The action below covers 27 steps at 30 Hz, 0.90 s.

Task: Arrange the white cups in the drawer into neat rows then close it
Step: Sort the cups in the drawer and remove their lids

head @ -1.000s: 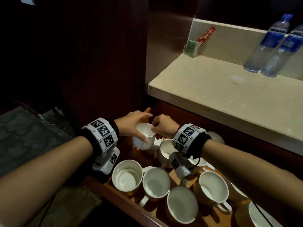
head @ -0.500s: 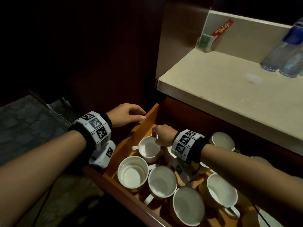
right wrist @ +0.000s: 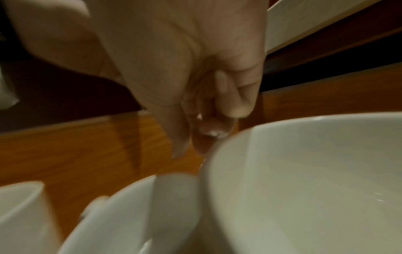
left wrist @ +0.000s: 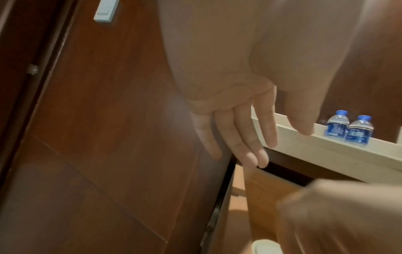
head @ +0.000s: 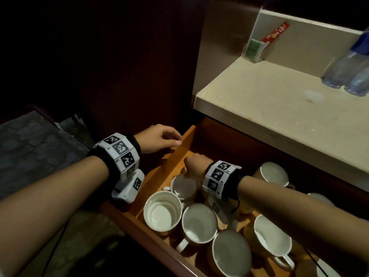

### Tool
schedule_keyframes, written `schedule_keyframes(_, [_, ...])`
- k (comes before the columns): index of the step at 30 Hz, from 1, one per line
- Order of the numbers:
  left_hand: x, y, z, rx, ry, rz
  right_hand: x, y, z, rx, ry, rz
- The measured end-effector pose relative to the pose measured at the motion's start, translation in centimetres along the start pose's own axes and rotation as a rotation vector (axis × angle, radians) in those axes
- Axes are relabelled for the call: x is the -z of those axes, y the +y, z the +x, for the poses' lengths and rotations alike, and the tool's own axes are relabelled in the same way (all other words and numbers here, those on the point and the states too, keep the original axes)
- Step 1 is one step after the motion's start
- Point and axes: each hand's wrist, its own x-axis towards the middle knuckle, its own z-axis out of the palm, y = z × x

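Observation:
An open wooden drawer (head: 169,166) holds several white cups. One small cup (head: 183,186) stands upright near the back left, its handle pointing left, behind two front cups (head: 162,213) (head: 199,222). My right hand (head: 194,164) hangs over that cup's far rim with its fingers curled down. In the right wrist view the right hand (right wrist: 195,142) has its fingertips bunched with nothing between them, just above where that cup (right wrist: 130,214) meets a bigger one (right wrist: 304,171). My left hand (head: 159,138) hovers by the drawer's left wall, empty, its fingers (left wrist: 239,137) straight.
A beige counter (head: 279,108) overhangs the back of the drawer and carries two water bottles (head: 351,72) and a sachet holder (head: 253,50). More cups (head: 272,238) (head: 274,173) fill the drawer's right side. A dark wood panel (left wrist: 108,120) stands left of the drawer.
Both hands held the small cup up a second ago; it now stands in the drawer. The left hand has let go and drawn back left. The right hand stays over its rim.

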Motion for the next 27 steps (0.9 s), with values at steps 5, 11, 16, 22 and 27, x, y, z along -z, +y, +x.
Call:
schedule_keyframes(5, [0.0, 0.1, 0.1, -0.003, 0.024, 0.004, 1.3, 2.1, 0.5, -0.098, 0.068, 0.128])
schedule_keyframes(11, [-0.3, 0.5, 0.2, 0.016, 0.014, -0.033, 0.4, 2.4, 1.5, -0.144, -0.238, 0.133])
schedule_keyframes(16, [-0.6, 0.4, 0.0, 0.045, -0.004, -0.066, 0.6, 2.4, 1.5, -0.104, -0.194, 0.121])
schedule_keyframes(22, [-0.9, 0.4, 0.0, 0.065, -0.013, -0.073, 0.7, 2.9, 2.1, -0.1, -0.213, 0.007])
schedule_keyframes(27, [-0.8, 0.7, 0.2, 0.063, 0.017, -0.037, 1.3, 4.2, 1.7, -0.114, -0.055, 0.096])
